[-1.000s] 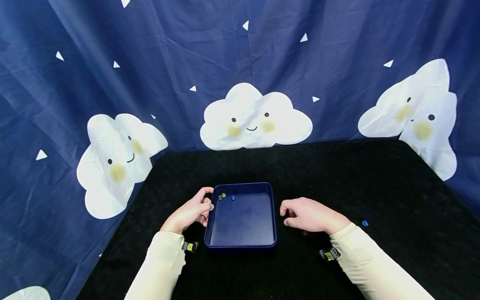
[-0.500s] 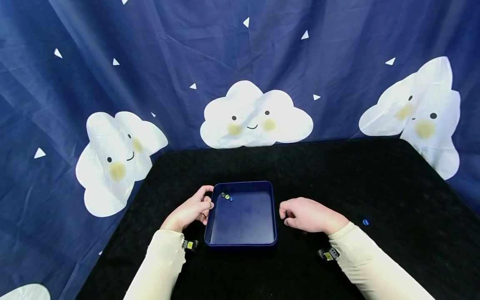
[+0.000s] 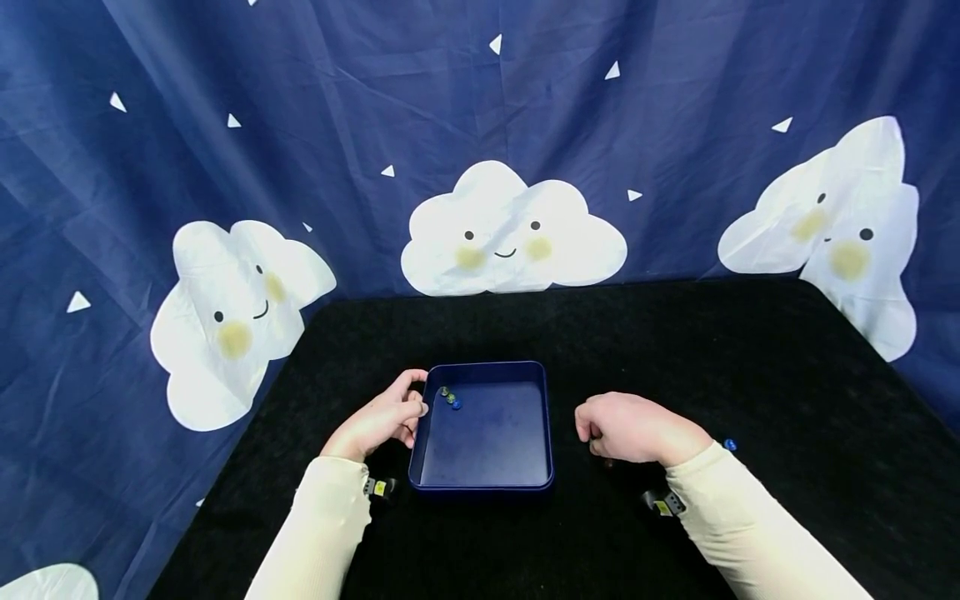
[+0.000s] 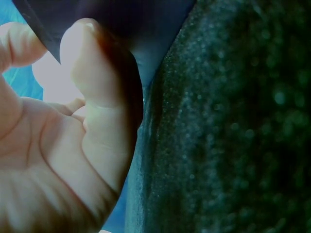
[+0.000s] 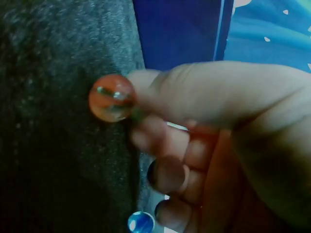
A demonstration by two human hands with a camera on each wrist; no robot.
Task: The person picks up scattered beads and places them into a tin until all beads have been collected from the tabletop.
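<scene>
A shallow square blue tray (image 3: 487, 486) lies on the dark cloth. My left hand (image 3: 378, 423) grips its left wall, the thumb (image 4: 92, 73) over the near face in the left wrist view. Several small glass marbles (image 3: 451, 398), greenish and blue, sit in the tray's back left. Right of the tray, my right hand (image 3: 633, 429) hovers low with curled fingers. An orange marble (image 5: 112, 98) lies just beside its thumb and index tips in the right wrist view. A small green patch shows between those tips; I cannot tell whether they pinch something.
A blue marble (image 3: 730, 445) lies on the cloth to the right, close to my right sleeve (image 3: 750, 517). Black cloth (image 3: 480, 550) covers the table. A blue curtain (image 3: 360, 108) with white clouds hangs behind it.
The marbles in the tray have rolled a little and now lie close together in a slanting row. My right hand has drawn slightly right, away from the tray. My left hand stays put.
</scene>
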